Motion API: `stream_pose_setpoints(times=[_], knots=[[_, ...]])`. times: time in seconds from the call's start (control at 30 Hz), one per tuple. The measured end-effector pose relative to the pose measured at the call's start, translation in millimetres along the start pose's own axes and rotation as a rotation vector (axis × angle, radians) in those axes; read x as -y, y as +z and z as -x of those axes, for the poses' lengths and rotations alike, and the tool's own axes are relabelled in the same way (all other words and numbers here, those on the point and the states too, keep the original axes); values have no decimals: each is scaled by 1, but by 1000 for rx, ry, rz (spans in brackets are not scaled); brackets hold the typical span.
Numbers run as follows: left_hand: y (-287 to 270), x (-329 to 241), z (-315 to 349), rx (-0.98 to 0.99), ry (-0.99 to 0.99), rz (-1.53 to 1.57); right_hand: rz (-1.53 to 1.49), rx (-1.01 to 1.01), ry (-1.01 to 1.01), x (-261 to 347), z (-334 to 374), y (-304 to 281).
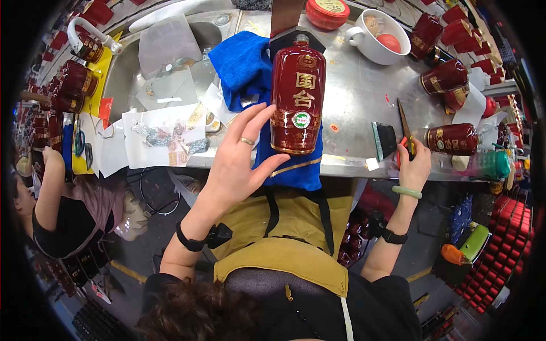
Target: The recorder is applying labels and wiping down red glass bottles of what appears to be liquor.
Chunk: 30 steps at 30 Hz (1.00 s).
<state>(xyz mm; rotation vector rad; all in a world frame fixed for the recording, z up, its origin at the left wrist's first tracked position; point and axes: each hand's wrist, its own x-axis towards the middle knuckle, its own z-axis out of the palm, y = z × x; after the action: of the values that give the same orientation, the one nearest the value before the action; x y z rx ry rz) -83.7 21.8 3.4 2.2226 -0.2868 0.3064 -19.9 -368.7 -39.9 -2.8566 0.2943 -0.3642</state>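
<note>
A dark red glass bottle (298, 102) with gold lettering and a small round green-and-white label lies on a blue cloth (293, 170) at the counter's front edge, its neck pointing away from me. Beside its lower left side is my left hand (236, 156), open, thumb and fingers spread; whether the fingertips touch the glass I cannot tell. To the right, my right hand (415, 166) is closed around the orange-red handles of a pair of scissors (405, 122), whose dark blades point away. A black wedge-shaped block (385, 140) sits just left of the scissors.
On the left is a metal sink (211, 37) with paper sheets (165, 133) and small decorations before it. A white mug (378, 37) and round red tin (328, 12) stand at the back. More red bottles (452, 139) lie on the right. Another person (74, 210) works at far left.
</note>
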Motion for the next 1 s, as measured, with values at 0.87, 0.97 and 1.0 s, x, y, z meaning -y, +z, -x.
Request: stream_pose_setpoints(times=[0.87, 0.97, 1.0], knots=[[-92, 63, 114, -276, -452, -266, -840, -10, -60, 19, 46, -23], [-80, 63, 114, -249, -378, -399, -1377, 394, 16, 55, 62, -26], [-78, 63, 115, -244, -369, -389, -1396, 497, -17, 62, 65, -30]])
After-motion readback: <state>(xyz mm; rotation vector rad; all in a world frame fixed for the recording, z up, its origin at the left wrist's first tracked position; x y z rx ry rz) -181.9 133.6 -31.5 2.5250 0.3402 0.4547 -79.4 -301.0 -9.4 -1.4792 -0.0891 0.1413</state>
